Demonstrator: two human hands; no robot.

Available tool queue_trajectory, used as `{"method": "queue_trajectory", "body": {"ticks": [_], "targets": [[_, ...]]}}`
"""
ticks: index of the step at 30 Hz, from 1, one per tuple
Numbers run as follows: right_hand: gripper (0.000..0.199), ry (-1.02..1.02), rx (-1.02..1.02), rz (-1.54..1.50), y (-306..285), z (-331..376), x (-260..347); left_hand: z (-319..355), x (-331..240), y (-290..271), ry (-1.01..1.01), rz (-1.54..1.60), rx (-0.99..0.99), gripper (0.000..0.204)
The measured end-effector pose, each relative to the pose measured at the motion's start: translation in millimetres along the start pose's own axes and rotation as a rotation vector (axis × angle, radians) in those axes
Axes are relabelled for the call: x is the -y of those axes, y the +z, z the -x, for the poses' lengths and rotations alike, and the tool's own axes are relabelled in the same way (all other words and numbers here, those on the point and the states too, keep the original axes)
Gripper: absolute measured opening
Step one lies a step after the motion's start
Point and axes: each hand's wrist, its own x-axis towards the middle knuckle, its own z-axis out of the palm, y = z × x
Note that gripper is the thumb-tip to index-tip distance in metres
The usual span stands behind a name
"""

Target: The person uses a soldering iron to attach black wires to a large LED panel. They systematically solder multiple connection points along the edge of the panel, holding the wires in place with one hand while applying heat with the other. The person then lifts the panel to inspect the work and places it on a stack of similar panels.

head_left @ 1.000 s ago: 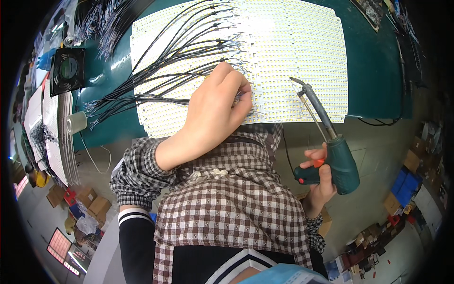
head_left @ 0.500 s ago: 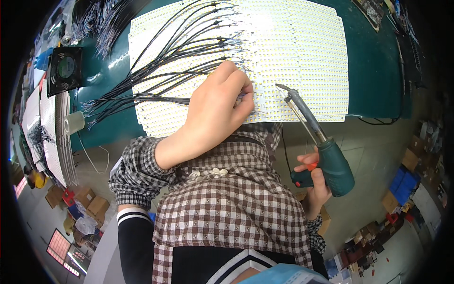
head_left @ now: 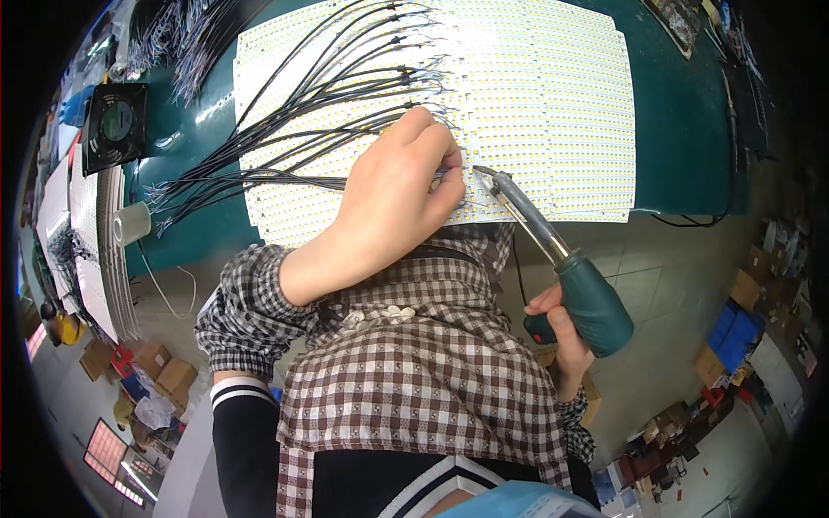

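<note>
White LED circuit boards, dotted with rows of small yellow chips, lie on the green table. Black cables with stripped, thin wire ends run over them from the left. My left hand rests palm down over the boards, its thumb and fingers pinched on a cable's wire end, mostly hidden beneath. In my right hand is a soldering gun with a dark green body, gripped by its handle. Its metal tip points up and left, close beside the left fingertips, at the boards' middle.
To the left stand a black fan, a roll of white tape and a stack of white boards. More cable bundles lie at the far left. The table's front edge runs just before my apron.
My right hand has brought the soldering gun left, its tip now beside the left fingertips. The left hand has stayed almost in place.
</note>
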Motion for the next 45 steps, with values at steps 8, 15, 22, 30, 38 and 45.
{"method": "queue_trajectory", "body": {"ticks": [8,15,22,30,38,45], "targets": [[0.021,0.023,-0.02,0.05,0.9,0.8,-0.7,-0.3,-1.2,-0.9,0.0,0.0,-0.001,0.01],[0.02,0.027,-0.039,0.044,2.3,-0.3,-2.2,-0.8,0.2,-0.8,0.002,-0.003,0.001,0.011],[0.023,0.001,0.004,0.062,0.4,-0.4,-2.4,-0.6,-1.2,-1.3,-0.001,-0.01,-0.002,0.01],[0.033,-0.066,-0.022,-0.025,-1.4,-3.3,0.5,-1.3,-2.3,-2.3,-0.003,-0.009,0.014,0.01],[0.052,-0.14,-0.098,-0.185,-2.4,-21.4,-1.7,0.2,-2.0,0.6,0.001,-0.018,-0.006,0.01],[0.052,-0.171,-0.023,-0.537,-3.5,-56.8,-12.5,6.1,-2.6,2.8,0.034,-0.071,-0.029,0.015]]}}
